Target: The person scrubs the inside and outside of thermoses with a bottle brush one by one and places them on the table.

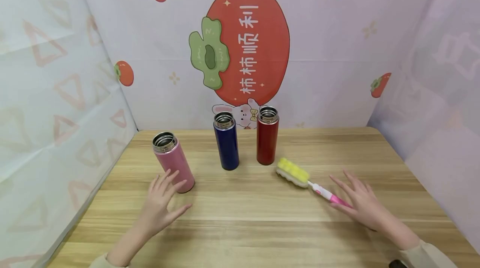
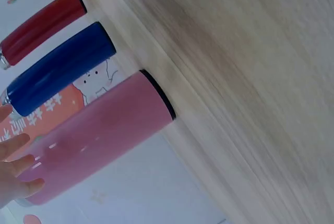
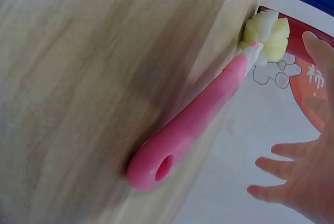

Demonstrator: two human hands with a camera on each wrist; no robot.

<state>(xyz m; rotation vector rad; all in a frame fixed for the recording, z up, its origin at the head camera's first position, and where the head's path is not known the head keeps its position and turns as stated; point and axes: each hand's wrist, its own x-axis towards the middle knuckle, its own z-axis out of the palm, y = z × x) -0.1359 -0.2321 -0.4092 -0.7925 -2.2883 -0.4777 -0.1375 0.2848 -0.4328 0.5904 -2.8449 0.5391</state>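
Observation:
A pink thermos bottle (image 1: 175, 164) without a lid stands upright at the left of the table. In front of it is my left hand (image 1: 160, 205), fingers spread and holding nothing; the left wrist view shows its fingertips beside the pink bottle (image 2: 104, 135), and I cannot tell whether they touch. At the right, a bottle brush (image 1: 322, 192) with a yellow and white sponge head and a pink handle lies on the table. Above its handle (image 3: 193, 117) hovers my right hand (image 1: 361, 205), fingers spread, with nothing in its grasp.
A blue thermos bottle (image 1: 227, 143) and a red thermos bottle (image 1: 267, 139), both with open mouths, stand upright toward the back of the wooden table (image 1: 240, 234). Behind them hangs a white cloth backdrop (image 1: 318, 93) with persimmon prints. More cloth (image 1: 48, 134) borders the left side.

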